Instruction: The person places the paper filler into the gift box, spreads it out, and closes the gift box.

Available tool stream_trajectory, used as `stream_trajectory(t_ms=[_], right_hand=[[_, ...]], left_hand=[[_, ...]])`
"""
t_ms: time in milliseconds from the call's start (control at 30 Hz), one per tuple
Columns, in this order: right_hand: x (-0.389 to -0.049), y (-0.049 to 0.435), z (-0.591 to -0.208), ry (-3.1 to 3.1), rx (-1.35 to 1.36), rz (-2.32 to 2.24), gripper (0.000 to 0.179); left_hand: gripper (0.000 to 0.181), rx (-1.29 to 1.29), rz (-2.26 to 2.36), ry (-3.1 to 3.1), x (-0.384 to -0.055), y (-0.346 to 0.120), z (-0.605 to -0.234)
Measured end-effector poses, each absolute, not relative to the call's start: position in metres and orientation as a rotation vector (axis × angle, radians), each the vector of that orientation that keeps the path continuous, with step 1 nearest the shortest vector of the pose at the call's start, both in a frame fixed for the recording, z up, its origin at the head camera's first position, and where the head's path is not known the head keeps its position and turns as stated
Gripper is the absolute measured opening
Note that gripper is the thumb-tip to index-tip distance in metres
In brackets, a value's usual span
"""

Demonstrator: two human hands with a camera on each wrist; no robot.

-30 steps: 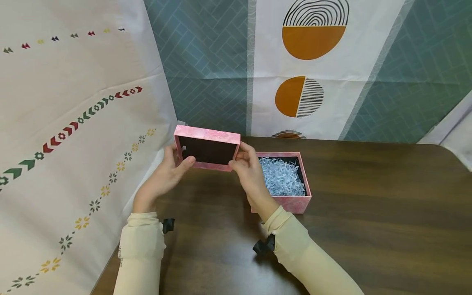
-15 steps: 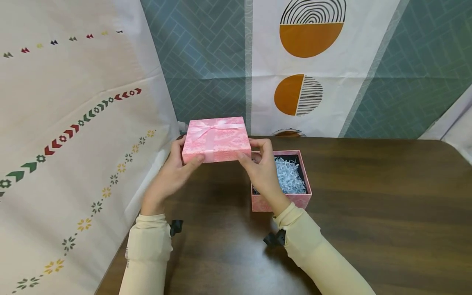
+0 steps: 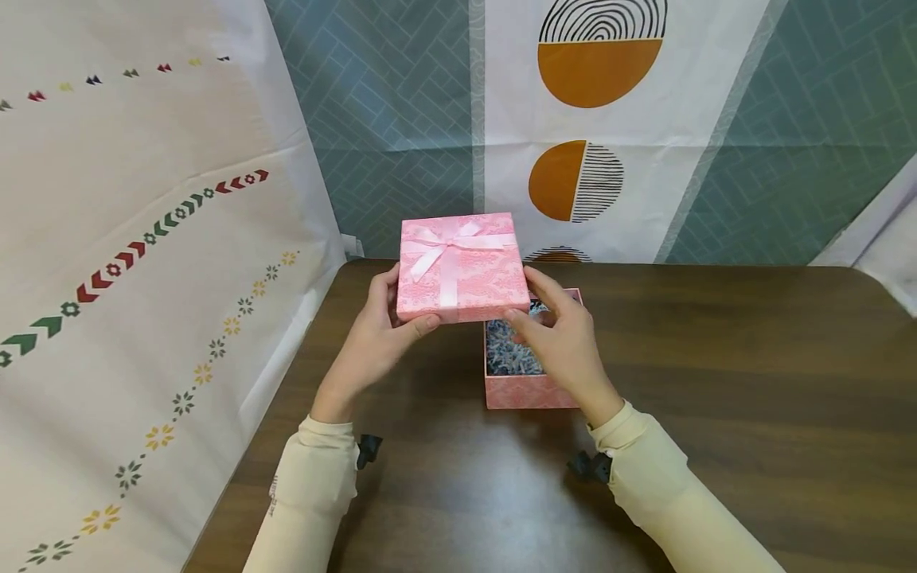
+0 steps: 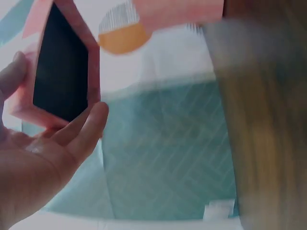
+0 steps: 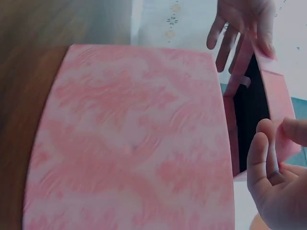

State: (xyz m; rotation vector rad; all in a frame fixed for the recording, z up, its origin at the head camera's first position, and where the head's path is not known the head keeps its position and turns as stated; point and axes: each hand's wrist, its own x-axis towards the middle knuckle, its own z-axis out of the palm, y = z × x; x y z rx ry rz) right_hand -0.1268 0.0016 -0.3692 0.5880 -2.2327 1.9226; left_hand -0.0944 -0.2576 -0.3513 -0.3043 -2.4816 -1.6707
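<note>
A pink patterned box lid (image 3: pixel 469 278) with a pale ribbon bow is held up, top side tilted toward the head camera. My left hand (image 3: pixel 372 338) grips its left side, thumb on the front rim and fingers behind. At the right front corner, my right hand (image 3: pixel 569 346) pinches the rim. The lid's black inside (image 4: pixel 62 72) shows in the left wrist view. Behind and below the lid stands the matching box (image 3: pixel 530 392), upright on the table, partly covered by the lid and right hand. Pale blue shredded paper (image 3: pixel 507 350) lies inside it, shaded by the lid.
The brown wooden table (image 3: pixel 731 414) extends to the right of the box. A white patterned cloth (image 3: pixel 165 334) hangs along the left side, and a teal and white printed cloth (image 3: pixel 401 119) hangs behind the table's far edge.
The lid has been turned from its black inside facing the camera to its bow-topped side showing. Both hands have carried it rightward, partly over the box, which has stayed on the table.
</note>
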Motion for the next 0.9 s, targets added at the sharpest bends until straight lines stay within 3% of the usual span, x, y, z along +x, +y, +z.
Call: stream_trajectory(t_ms=[300, 900], right_hand=[[-0.118, 0.051, -0.379, -2.525, 0.503, 1.638, 0.067], [-0.107, 0.095, -0.383, -2.800, 0.473, 1.376, 0.068]], left_hand=[[0.094, -0.115, -1.388, -2.741, -0.089, -0.210, -0.358], [0.090, -0.147, -1.132, -2.885, -0.089, -0.175, -0.386]])
